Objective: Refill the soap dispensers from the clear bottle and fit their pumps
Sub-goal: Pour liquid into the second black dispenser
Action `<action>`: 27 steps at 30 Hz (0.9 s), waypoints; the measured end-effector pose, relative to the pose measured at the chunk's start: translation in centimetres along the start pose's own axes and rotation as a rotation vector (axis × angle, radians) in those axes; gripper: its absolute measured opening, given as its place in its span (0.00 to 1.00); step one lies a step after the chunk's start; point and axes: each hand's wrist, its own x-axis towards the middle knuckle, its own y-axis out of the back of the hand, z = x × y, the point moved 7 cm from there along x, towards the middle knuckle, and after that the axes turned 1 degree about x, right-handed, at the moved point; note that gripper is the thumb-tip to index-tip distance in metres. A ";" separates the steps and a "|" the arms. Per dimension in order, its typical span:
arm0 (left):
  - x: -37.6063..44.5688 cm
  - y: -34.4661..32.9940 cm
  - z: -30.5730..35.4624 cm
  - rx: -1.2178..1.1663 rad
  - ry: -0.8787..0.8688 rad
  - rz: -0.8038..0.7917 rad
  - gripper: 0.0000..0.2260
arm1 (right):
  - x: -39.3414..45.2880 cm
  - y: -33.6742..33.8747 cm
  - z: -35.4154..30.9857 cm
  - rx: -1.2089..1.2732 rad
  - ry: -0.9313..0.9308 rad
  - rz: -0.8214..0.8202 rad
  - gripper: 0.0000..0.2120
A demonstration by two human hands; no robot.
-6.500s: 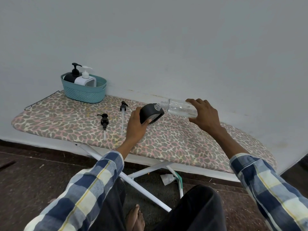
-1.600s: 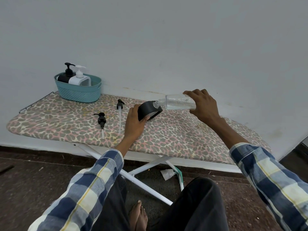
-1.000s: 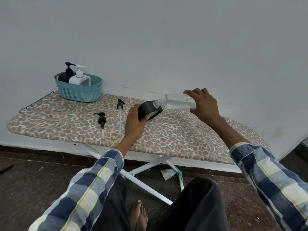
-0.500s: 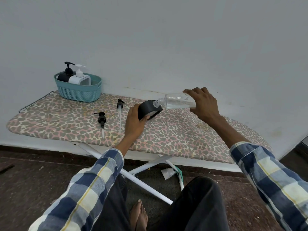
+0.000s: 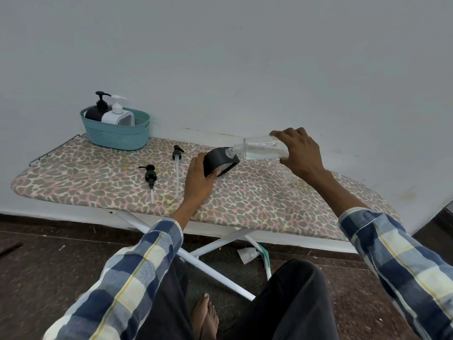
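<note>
My left hand (image 5: 199,179) grips the black dispenser (image 5: 219,162), tilted, its base on the ironing board (image 5: 257,195). My right hand (image 5: 300,153) holds the clear bottle (image 5: 261,150) by its base, laid nearly flat, its mouth at the dispenser's opening; a little clear liquid sits along the bottle's lower side. Two loose pumps lie on the board left of my left hand: short pump (image 5: 150,176) nearer the left, long pump (image 5: 177,165) just beside my hand. Teal basket (image 5: 117,137) at the far left end of the board, holding a dark dispenser (image 5: 96,113) and a white dispenser (image 5: 117,116), both with pumps fitted.
</note>
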 end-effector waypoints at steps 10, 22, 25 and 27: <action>0.0 0.0 0.0 0.002 -0.008 0.001 0.23 | -0.1 0.1 -0.1 -0.001 0.002 -0.001 0.38; -0.2 0.2 0.3 -0.003 -0.001 0.007 0.23 | -0.1 0.0 -0.2 -0.006 0.000 -0.004 0.39; -0.2 0.2 0.3 -0.002 -0.009 0.008 0.23 | -0.1 0.1 -0.1 -0.011 -0.001 -0.001 0.39; -0.2 0.2 0.3 -0.004 -0.010 0.009 0.23 | -0.1 0.1 -0.2 -0.012 0.000 -0.001 0.39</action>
